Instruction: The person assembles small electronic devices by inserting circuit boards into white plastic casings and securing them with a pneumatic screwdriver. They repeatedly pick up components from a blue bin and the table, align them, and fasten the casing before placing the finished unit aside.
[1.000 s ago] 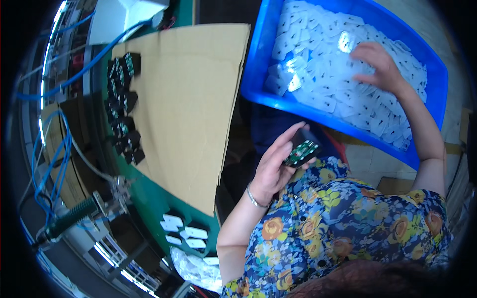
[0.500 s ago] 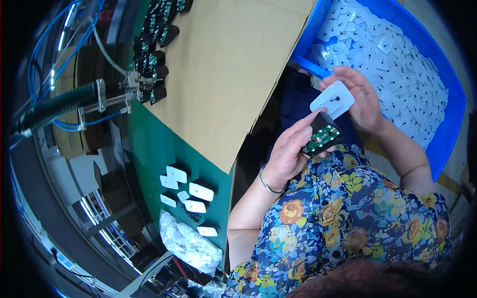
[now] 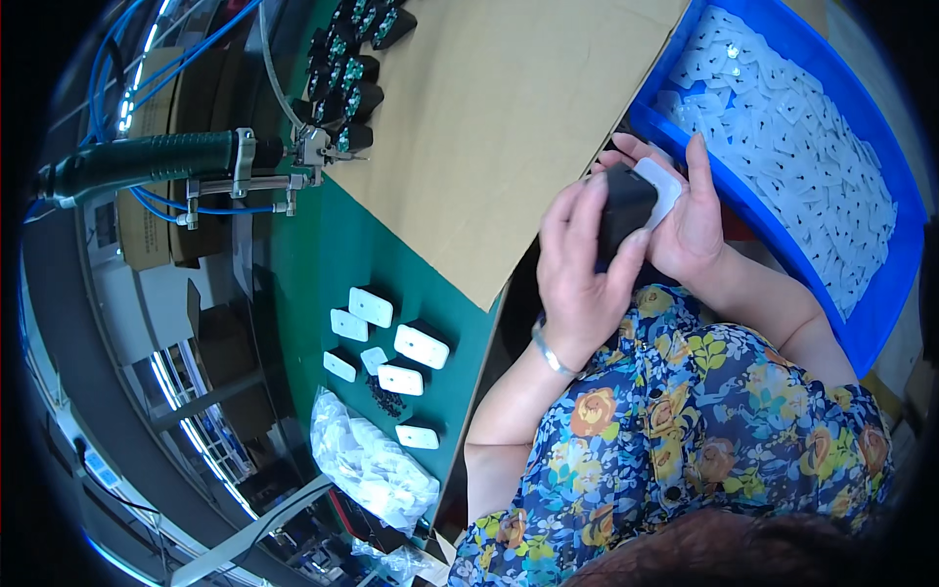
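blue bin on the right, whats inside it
The blue bin holds a loose heap of flat white plastic covers. Its near-left corner is hidden behind the right hand, and the bottom is covered.

— How is the black housing (image 3: 623, 208) looking? 
— Matt plastic; a smooth white plastic cover (image 3: 661, 189) is being pressed on it.
— The sheet (image 3: 499, 127) at the far left? 
— Dull brown cardboard beside the glossy blue plastic bin (image 3: 885, 284).

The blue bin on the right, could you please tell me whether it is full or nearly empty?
Well filled: white plastic covers blanket the blue bin floor nearly wall to wall. How deep the pile goes, cannot tell.
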A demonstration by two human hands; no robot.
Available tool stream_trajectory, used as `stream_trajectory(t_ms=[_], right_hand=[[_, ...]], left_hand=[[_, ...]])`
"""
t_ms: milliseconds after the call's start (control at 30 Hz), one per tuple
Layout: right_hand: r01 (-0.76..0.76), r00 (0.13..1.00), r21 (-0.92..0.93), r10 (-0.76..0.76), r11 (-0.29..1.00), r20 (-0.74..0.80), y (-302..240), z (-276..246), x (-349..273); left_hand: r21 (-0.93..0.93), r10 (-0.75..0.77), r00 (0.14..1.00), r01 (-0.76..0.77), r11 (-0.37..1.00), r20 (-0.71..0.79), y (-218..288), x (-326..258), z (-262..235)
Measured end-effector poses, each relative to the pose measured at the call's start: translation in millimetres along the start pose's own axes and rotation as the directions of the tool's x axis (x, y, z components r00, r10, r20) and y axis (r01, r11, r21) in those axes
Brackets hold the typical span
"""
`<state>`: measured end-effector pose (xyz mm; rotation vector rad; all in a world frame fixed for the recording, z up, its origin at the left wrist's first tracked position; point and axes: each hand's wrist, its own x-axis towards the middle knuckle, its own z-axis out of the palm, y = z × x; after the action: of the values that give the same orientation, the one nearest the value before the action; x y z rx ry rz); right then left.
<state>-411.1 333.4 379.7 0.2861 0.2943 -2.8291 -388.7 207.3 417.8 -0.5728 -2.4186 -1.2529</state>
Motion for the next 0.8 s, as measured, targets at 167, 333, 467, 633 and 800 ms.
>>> stream_trajectory(t_ms=[167,333,467,633,800], right_hand=[[-0.027,0.993,-0.055,0.033,0.998,0.117,8,0,-1],[0.021,0.992,-0.149,-0.002,0.989,0.123,12,0,-3],[0.022,0.988,-0.137,0.000,0.990,0.155,13,-4,-7],[-0.032,0.994,-0.199,0.051,0.980,0.092,14,-6,-11],[0.020,0.965,-0.542,0.126,0.840,0.231,13,8,-8]], left_hand=[[0.001,0.011,1.000,-0.011,1.000,0.020,-10,-11,14],[0.033,0.024,0.999,-0.024,0.999,0.025,-15,-13,16],[0.161,0.010,0.998,-0.020,0.987,0.066,-11,-13,7],[0.110,-0.069,0.982,0.050,0.993,0.178,-14,-12,-6],[-0.170,-0.397,0.889,0.438,0.883,0.226,-4,-15,-21]])
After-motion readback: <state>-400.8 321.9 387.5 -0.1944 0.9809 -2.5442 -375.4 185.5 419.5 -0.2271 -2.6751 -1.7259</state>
